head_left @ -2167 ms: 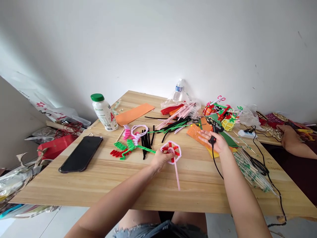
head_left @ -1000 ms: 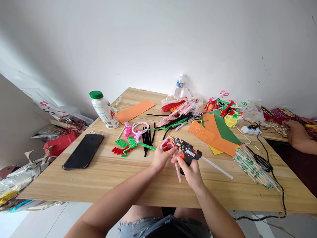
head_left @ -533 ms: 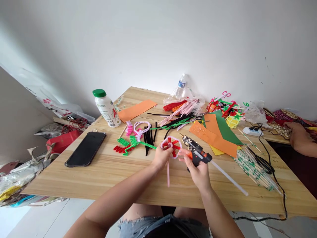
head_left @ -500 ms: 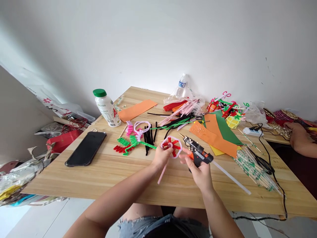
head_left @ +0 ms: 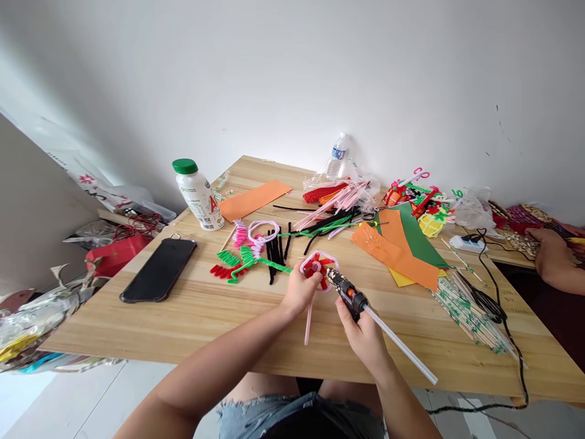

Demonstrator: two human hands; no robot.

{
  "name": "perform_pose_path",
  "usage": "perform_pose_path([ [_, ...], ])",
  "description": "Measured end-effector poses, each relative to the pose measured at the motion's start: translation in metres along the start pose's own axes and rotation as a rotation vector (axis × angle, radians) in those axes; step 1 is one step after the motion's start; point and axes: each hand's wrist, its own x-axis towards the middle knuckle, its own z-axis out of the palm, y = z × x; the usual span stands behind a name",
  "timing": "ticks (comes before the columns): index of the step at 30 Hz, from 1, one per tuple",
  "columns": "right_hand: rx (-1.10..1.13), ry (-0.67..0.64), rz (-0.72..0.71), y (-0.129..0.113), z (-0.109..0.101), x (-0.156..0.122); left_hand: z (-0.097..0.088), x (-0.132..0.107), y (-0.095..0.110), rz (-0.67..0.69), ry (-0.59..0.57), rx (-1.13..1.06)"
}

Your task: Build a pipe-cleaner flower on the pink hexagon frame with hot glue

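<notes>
Pinched in my left hand (head_left: 301, 291) is a round pipe-cleaner piece (head_left: 327, 255), a pale pink ring with red spokes inside and a pink tail hanging below. My right hand (head_left: 363, 332) grips a black and orange hot glue gun (head_left: 348, 292), a long clear glue stick (head_left: 402, 346) poking out of its back. The nozzle points at the red spokes; whether it touches them I cannot tell. Left of my hands lie a green pipe-cleaner leaf stem (head_left: 247, 259), a lilac ring (head_left: 263, 231) and black pipe cleaners (head_left: 275, 256).
A phone (head_left: 159, 270) and a white bottle (head_left: 197, 195) stand on the left. Orange sheets (head_left: 395, 256), wrapped sticks (head_left: 470, 314) and a black cord (head_left: 515, 347) lie to the right. Behind are pipe-cleaner bundles (head_left: 336, 201). Another person's hand (head_left: 555, 259) is at far right.
My right hand has turned the glue gun, bringing its nozzle to the red spokes; the glue stick now slants more steeply toward me. The ring's pink tail has swung to hang nearly straight down.
</notes>
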Motion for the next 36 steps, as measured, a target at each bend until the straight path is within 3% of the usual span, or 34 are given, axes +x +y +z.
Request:
perform_pose_path([
  [11,-0.187,-0.017,-0.069,0.001,0.007,0.005,0.000,-0.001,0.001,0.030,-0.027,0.005],
  [36,-0.290,0.076,-0.132,0.004,0.014,0.004,0.001,-0.004,0.007,-0.001,-0.026,0.009],
])
